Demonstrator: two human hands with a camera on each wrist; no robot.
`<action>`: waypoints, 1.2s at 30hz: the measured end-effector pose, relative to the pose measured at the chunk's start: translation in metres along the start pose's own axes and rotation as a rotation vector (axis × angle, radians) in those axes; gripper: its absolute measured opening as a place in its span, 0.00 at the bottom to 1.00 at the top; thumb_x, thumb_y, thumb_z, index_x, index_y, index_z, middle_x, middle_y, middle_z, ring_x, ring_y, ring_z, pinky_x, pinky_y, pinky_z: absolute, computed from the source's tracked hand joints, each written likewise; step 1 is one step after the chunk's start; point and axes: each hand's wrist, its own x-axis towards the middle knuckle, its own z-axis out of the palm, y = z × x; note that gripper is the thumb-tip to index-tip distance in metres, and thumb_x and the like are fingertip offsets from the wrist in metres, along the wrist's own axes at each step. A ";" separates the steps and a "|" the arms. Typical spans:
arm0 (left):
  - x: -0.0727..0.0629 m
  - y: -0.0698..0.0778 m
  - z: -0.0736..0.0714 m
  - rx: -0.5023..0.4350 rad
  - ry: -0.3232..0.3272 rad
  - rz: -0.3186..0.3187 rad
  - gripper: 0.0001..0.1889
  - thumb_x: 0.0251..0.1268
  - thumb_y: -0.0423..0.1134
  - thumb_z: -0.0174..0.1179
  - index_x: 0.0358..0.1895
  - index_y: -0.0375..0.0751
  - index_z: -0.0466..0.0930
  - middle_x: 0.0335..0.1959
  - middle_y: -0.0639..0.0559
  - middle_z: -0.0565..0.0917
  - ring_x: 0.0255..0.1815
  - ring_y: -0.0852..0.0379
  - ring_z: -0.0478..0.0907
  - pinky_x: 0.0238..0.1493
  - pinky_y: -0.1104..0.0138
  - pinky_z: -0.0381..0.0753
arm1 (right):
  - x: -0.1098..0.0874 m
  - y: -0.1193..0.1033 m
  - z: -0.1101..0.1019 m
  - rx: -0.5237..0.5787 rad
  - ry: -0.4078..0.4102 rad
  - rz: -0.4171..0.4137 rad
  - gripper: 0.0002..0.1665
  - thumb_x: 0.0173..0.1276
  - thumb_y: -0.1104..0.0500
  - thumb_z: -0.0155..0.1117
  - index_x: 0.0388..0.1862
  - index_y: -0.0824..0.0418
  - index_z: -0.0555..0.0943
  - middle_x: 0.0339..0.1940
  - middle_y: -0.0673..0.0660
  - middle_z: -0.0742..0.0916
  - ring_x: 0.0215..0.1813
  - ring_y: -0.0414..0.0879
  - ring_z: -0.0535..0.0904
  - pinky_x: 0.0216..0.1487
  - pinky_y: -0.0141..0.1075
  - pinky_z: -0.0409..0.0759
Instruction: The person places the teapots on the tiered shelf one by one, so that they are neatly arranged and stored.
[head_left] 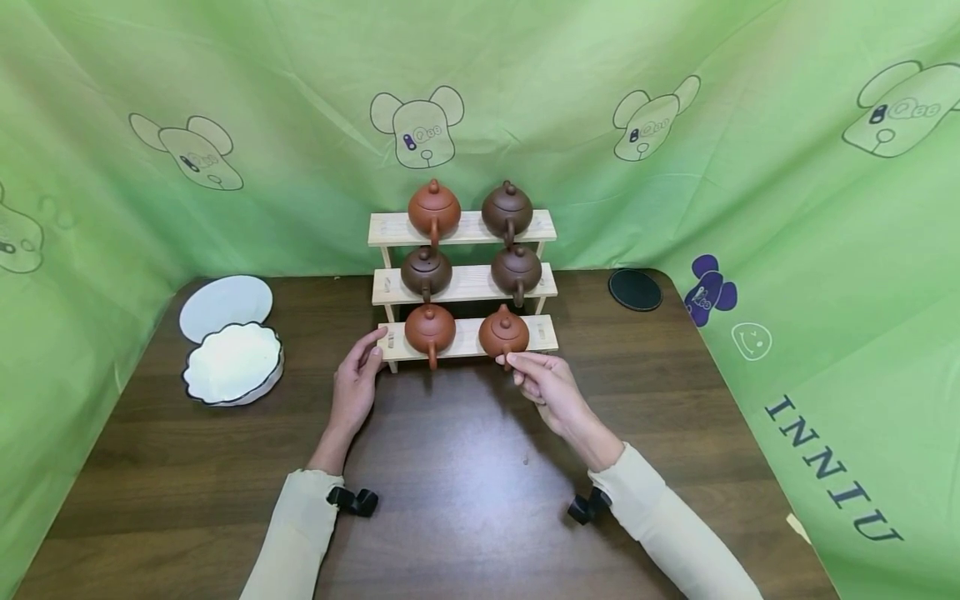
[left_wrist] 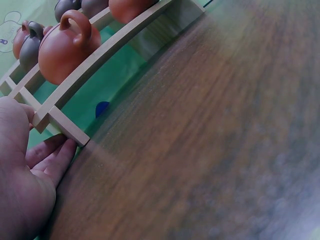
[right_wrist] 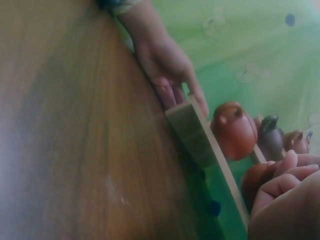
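A three-tier wooden rack point(head_left: 467, 339) stands at the back of the table with two teapots on each tier. My right hand point(head_left: 551, 393) pinches the handle of the reddish-brown teapot point(head_left: 504, 333) at the right of the bottom tier. That teapot's base is at the shelf, its spout facing away; in the right wrist view the fingers partly hide it. My left hand point(head_left: 354, 390) grips the left end of the bottom tier; in the left wrist view its fingers point(left_wrist: 52, 157) lie by the rack's leg. Beside it on that tier sits another reddish-brown teapot point(head_left: 430, 327).
Above are two dark brown teapots, left point(head_left: 426, 271) and right point(head_left: 516, 269), then an orange-brown one point(head_left: 434, 208) and a dark one point(head_left: 507, 208). A scalloped white dish point(head_left: 234, 362) and white oval plate point(head_left: 225, 304) lie left; a black coaster point(head_left: 635, 289) lies right.
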 end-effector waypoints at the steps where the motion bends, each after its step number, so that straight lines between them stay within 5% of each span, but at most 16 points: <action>1: -0.002 0.004 0.001 -0.006 0.003 -0.006 0.19 0.89 0.48 0.59 0.74 0.58 0.84 0.72 0.54 0.85 0.63 0.62 0.84 0.60 0.74 0.86 | 0.002 0.000 -0.001 0.000 0.005 0.001 0.18 0.83 0.69 0.61 0.37 0.57 0.93 0.23 0.46 0.86 0.16 0.29 0.62 0.17 0.22 0.52; 9: -0.017 0.049 0.010 -0.009 0.007 0.038 0.20 0.91 0.44 0.56 0.75 0.45 0.83 0.73 0.40 0.83 0.65 0.59 0.83 0.60 0.73 0.86 | 0.012 -0.001 -0.003 0.003 0.002 -0.001 0.18 0.84 0.69 0.61 0.36 0.58 0.93 0.21 0.46 0.84 0.15 0.30 0.61 0.18 0.22 0.52; 17: -0.015 0.048 0.009 0.006 0.002 0.013 0.20 0.91 0.43 0.57 0.76 0.46 0.82 0.72 0.39 0.84 0.66 0.56 0.84 0.62 0.69 0.87 | 0.017 -0.004 -0.003 -0.007 0.003 -0.003 0.17 0.85 0.67 0.61 0.36 0.58 0.92 0.22 0.45 0.84 0.16 0.31 0.61 0.19 0.23 0.52; 24: -0.005 0.019 0.004 -0.029 -0.007 0.004 0.19 0.90 0.45 0.59 0.75 0.52 0.84 0.73 0.51 0.84 0.65 0.62 0.84 0.61 0.72 0.86 | 0.017 -0.003 -0.005 -0.035 0.007 0.022 0.16 0.86 0.65 0.61 0.39 0.55 0.92 0.22 0.45 0.82 0.17 0.31 0.63 0.18 0.22 0.56; 29: -0.010 0.029 0.007 -0.021 -0.004 0.051 0.20 0.90 0.44 0.58 0.75 0.46 0.83 0.72 0.44 0.85 0.62 0.60 0.83 0.59 0.73 0.86 | 0.015 -0.001 -0.010 -0.069 0.041 0.023 0.15 0.87 0.63 0.62 0.39 0.53 0.91 0.22 0.45 0.81 0.17 0.31 0.63 0.17 0.22 0.55; 34: -0.005 0.018 0.008 -0.014 0.009 0.019 0.19 0.90 0.47 0.58 0.75 0.55 0.84 0.71 0.52 0.85 0.60 0.64 0.83 0.58 0.76 0.85 | 0.013 -0.003 -0.022 -0.092 0.072 0.007 0.16 0.87 0.61 0.63 0.38 0.51 0.92 0.22 0.45 0.81 0.18 0.31 0.64 0.18 0.22 0.55; 36: -0.008 0.028 0.012 -0.018 0.008 0.010 0.20 0.91 0.45 0.57 0.76 0.49 0.82 0.74 0.47 0.83 0.63 0.61 0.83 0.59 0.75 0.85 | 0.011 -0.004 -0.029 -0.093 0.089 -0.011 0.16 0.87 0.60 0.63 0.39 0.51 0.93 0.22 0.45 0.81 0.18 0.31 0.64 0.18 0.22 0.55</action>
